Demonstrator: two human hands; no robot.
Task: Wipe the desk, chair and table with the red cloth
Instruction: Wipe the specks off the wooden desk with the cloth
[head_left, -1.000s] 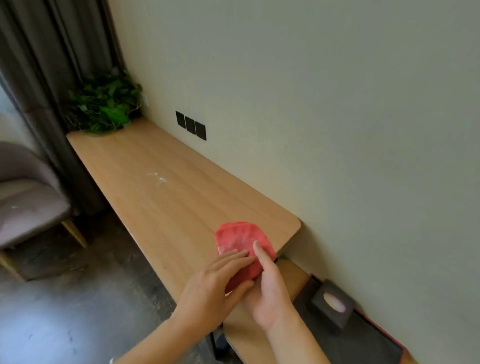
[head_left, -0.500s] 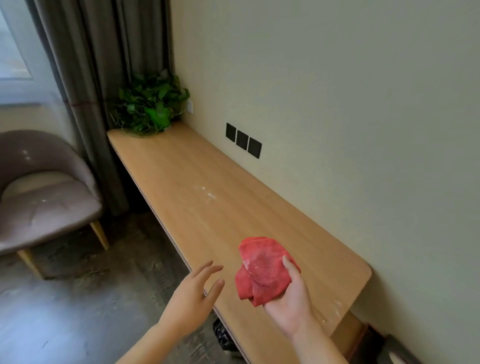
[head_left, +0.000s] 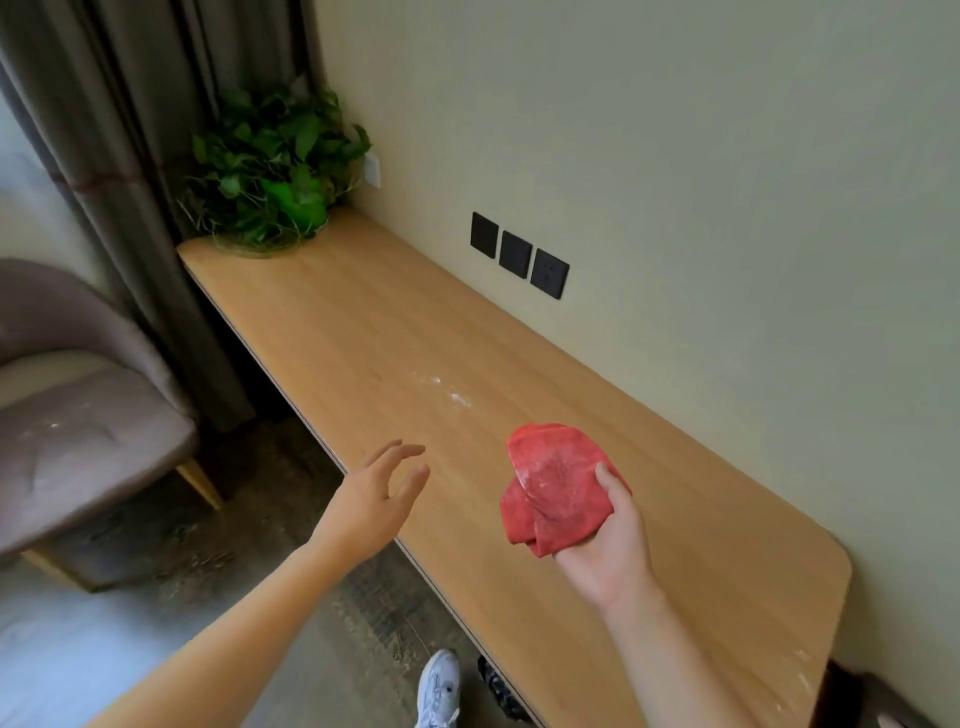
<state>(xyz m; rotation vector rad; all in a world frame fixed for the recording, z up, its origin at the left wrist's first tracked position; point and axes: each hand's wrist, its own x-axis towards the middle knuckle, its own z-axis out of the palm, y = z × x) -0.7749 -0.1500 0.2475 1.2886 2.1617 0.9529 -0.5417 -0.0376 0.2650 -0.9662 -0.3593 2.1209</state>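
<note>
The red cloth (head_left: 556, 493) is bunched up in my right hand (head_left: 608, 545), held above the near half of the long wooden desk (head_left: 395, 332). My left hand (head_left: 376, 499) hovers over the desk's front edge with its fingers apart and nothing in it. A patch of white dust (head_left: 449, 392) lies on the desk a little beyond the cloth. More white specks sit at the desk's near right corner (head_left: 802, 675). The grey upholstered chair (head_left: 67, 426) stands at the left, with pale marks on its seat.
A green potted plant (head_left: 275, 171) fills the desk's far end by the dark curtain (head_left: 130, 156). Three black wall sockets (head_left: 517, 254) sit just above the desk. My white shoe (head_left: 439, 686) is on the dark floor below the front edge.
My right hand lifted the red cloth off the desk's near end and carried it along the desk. My left hand let go of the cloth and opened. The view swung toward the plant.
</note>
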